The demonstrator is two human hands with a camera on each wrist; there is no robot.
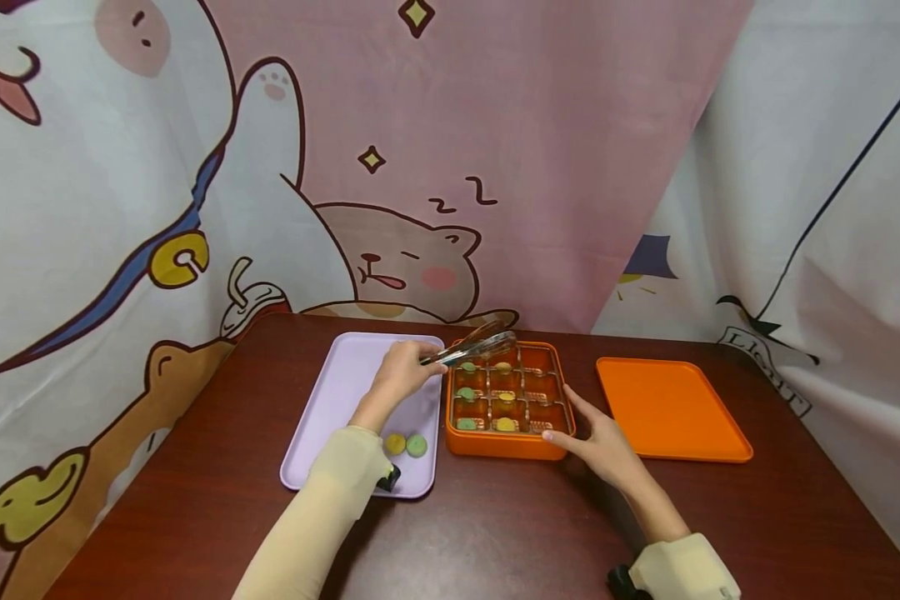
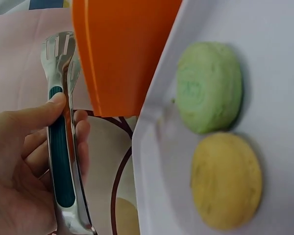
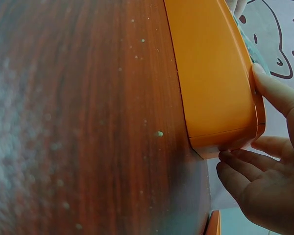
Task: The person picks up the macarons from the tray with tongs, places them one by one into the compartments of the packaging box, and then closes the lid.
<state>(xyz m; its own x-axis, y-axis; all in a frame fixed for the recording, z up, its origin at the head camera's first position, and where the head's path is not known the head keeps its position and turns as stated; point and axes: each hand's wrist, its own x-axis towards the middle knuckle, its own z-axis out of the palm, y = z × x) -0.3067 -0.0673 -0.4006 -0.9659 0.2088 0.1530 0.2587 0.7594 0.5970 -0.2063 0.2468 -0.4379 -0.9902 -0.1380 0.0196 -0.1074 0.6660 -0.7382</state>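
My left hand [image 1: 403,371] holds metal tongs [image 2: 59,132] with teal grips, thumb on one arm and fingers on the other. The head ends of the tongs reach over the back of an orange divided box [image 1: 506,447], with no piece visible between them. Green round cookies [image 1: 467,394] sit in the box's left column, yellow ones [image 1: 506,397] in its middle column. My right hand [image 1: 603,450] grips the box's front right corner, its thumb on the rim and fingers along the side. A green cookie [image 2: 209,88] and a yellow cookie [image 2: 226,181] lie on the lilac tray [image 1: 345,417].
An orange lid-like tray [image 1: 671,408] lies flat to the right of the box. Everything rests on a dark brown wooden table [image 1: 487,533]. A printed cartoon curtain [image 1: 532,167] hangs along the table's back edge. A small greenish crumb [image 3: 159,133] is on the table.
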